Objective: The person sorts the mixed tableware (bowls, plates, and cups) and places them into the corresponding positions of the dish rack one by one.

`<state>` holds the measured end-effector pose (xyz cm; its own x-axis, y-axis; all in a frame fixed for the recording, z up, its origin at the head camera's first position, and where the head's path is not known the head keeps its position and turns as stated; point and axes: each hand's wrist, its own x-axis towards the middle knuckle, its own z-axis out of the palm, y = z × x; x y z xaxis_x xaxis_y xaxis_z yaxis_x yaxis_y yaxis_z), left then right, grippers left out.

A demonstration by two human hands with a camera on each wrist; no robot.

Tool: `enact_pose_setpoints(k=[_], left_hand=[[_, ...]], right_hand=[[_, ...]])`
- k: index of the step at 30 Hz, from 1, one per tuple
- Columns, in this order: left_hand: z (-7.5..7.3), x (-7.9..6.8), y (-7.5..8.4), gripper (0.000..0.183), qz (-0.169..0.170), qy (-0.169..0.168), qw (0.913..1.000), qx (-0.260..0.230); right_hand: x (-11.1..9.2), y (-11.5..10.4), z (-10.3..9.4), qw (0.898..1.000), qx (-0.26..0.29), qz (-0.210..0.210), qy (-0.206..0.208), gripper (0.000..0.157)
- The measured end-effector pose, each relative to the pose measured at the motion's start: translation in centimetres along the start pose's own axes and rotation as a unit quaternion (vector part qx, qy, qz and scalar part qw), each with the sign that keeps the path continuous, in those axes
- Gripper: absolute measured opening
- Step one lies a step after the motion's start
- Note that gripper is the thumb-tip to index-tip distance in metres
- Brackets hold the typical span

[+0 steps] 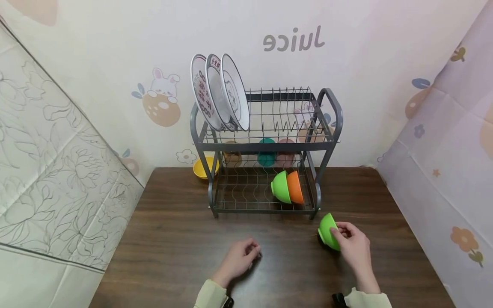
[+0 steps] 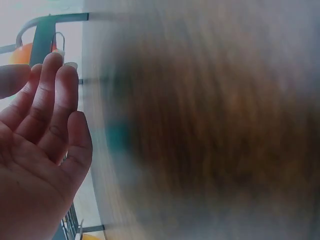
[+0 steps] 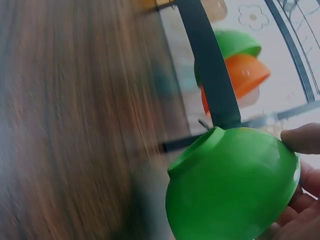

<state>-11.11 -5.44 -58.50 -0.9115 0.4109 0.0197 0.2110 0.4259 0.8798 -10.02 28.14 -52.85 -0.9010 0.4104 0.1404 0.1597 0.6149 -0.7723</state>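
My right hand (image 1: 355,248) pinches a green bowl (image 1: 328,232) by its rim, the bowl tipped on its side, just right of the dish rack's front foot. In the right wrist view the same bowl (image 3: 232,185) shows its foot ring and outer wall, with thumb and fingers at the rim. My left hand (image 1: 239,260) is over the table in front of the rack, fingers loosely bent and holding nothing; the left wrist view shows its bare palm (image 2: 35,165). On the lower tier of the rack (image 1: 265,146) another green bowl (image 1: 280,187) and an orange bowl (image 1: 295,188) lean side by side.
Several patterned plates (image 1: 236,92) stand upright at the upper tier's left. A yellow bowl (image 1: 205,167) is behind the rack's left leg. Brown, teal (image 1: 266,152) and pink cups show at the back of the lower level. Printed cloth walls (image 1: 454,141) border the wooden table (image 1: 169,256).
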Motion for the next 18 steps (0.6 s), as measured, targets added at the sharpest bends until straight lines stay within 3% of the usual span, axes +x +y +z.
enact_pose_setpoints(k=[6, 10, 15, 18], left_hand=[[0.5, 0.2, 0.0, 0.013, -0.005, -0.008, 0.9999, -0.006], [1.1, 0.1, 0.0, 0.019, 0.013, -0.004, 0.9999, -0.002], [2.1, 0.1, 0.6, 0.066, 0.03, -0.01, 0.9991, 0.028], [2.8, 0.1, 1.0, 0.09, 0.03, -0.024, 0.9991, 0.02]], right_hand=[[-1.2, -1.4, 1.5, 0.998, 0.04, -0.009, -0.041, 0.016], [-2.3, -2.7, 3.3, 0.993, 0.081, -0.016, -0.087, 0.015], [-4.1, -4.4, 6.1, 0.98, 0.14, -0.021, -0.142, 0.015], [-5.2, -5.3, 7.5, 0.971, 0.164, -0.014, -0.171, 0.015]])
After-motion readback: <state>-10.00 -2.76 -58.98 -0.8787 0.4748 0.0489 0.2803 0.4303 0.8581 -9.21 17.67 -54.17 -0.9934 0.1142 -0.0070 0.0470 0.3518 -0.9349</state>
